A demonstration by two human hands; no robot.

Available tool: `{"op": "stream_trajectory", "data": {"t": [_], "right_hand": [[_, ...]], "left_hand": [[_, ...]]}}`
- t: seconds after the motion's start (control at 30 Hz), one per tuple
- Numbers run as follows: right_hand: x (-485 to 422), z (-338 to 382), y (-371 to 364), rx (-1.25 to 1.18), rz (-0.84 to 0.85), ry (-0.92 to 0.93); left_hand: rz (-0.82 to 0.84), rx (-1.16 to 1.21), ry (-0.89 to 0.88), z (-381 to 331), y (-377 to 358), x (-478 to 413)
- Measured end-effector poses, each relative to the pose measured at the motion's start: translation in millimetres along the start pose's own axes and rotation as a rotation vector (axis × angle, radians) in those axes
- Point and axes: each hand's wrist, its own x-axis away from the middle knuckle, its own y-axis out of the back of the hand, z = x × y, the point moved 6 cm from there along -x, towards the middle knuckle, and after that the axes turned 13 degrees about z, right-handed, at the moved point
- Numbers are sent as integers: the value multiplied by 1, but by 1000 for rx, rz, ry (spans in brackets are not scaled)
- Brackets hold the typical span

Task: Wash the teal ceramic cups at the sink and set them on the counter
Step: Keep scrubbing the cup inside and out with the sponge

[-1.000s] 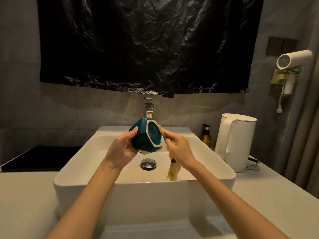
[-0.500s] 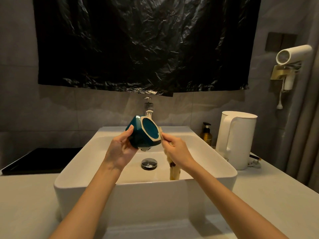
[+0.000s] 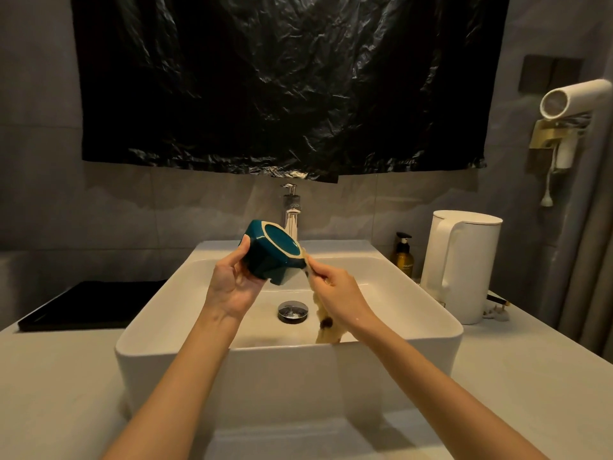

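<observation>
A teal ceramic cup (image 3: 270, 252) with a pale unglazed base ring is tilted, its bottom facing up and toward me, over the white basin (image 3: 288, 356). My left hand (image 3: 232, 287) grips its left side, thumb on top. My right hand (image 3: 338, 288) holds a pale cloth (image 3: 323, 322) against the cup's right edge; the rest of the cloth hangs down into the basin. The cup's opening faces away and is hidden.
A chrome tap (image 3: 292, 215) stands behind the cup, and a drain plug (image 3: 293, 311) sits in the basin floor. A white kettle (image 3: 462, 263) and a brown pump bottle (image 3: 403, 255) stand at the right. A black tray (image 3: 89, 303) lies on the left counter.
My left hand has turned the cup so its base now faces further upward. My right hand with the cloth has stayed at the cup's right edge.
</observation>
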Motion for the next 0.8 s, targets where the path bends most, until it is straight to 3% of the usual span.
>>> {"op": "stream_trajectory", "data": {"t": [0.2, 0.63, 0.8], "right_hand": [[-11, 9, -1, 7, -30, -9], [16, 39, -35, 535, -61, 319], [11, 27, -32, 574, -38, 164]], "left_hand": [[-7, 6, 13, 3, 1, 0], [-107, 80, -44, -1, 9, -1], [-134, 78, -53, -3, 14, -1]]}}
